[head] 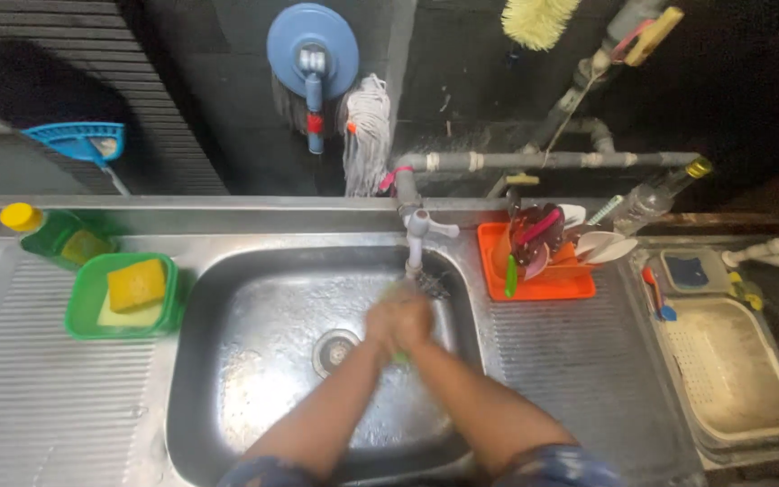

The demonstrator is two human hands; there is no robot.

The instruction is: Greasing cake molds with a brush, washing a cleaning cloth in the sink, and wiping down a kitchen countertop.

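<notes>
Steel sink (227,379) is seen mid-table; left hand (382,323) and right hand (414,322) are pressed together around something green (400,358) beneath the tap (416,236), grip closed, blurred.

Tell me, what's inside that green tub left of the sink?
The green tub holds a yellow sponge lying on a paler yellow pad. Whatever lies beneath those is covered. Both hands are clasped together over the sink, blurred.
</notes>
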